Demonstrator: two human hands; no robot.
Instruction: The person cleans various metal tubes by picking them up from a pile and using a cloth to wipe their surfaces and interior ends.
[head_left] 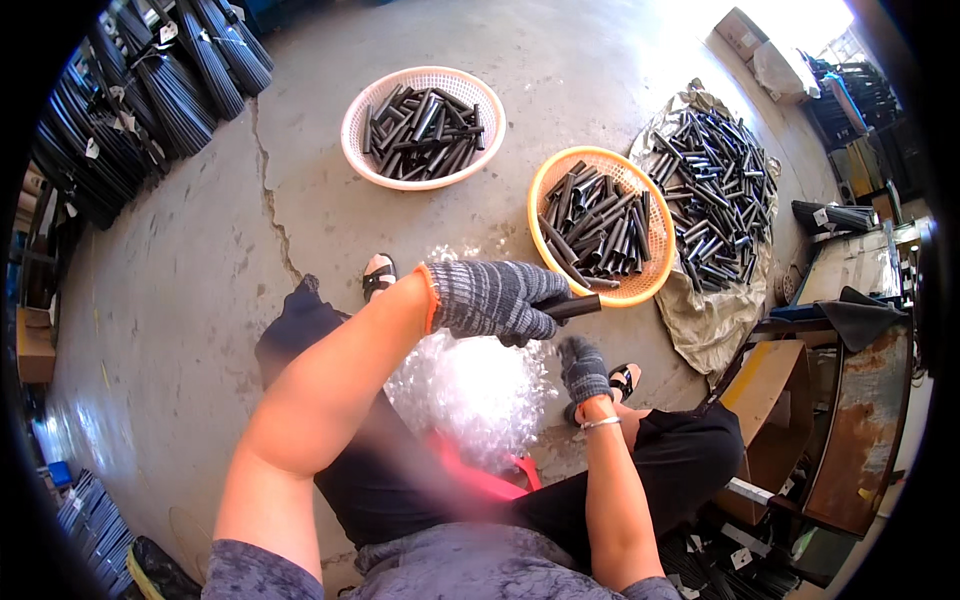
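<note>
My left hand (495, 300), in a grey striped knit glove with an orange cuff, is closed around a short black tube (575, 307). The tube's free end points right, just below the orange basket (538, 225) filled with similar tubes. My right hand (583, 370), gloved in grey, is lower and to the right, apart from the tube. Its fingers look curled together; what they hold, if anything, is hidden. Between my legs lies a bright heap of thin, pale, curly shavings (480, 395), with a red strap-like piece (490, 483) at its near edge.
A pink-white basket (352, 150) of black tubes stands further off. Many loose tubes (715, 190) lie on a tan sheet (715, 325) at right. Bundled dark rods (150, 90) stand at upper left. A cardboard box (770, 410) and a rusty metal panel (865, 430) are at right.
</note>
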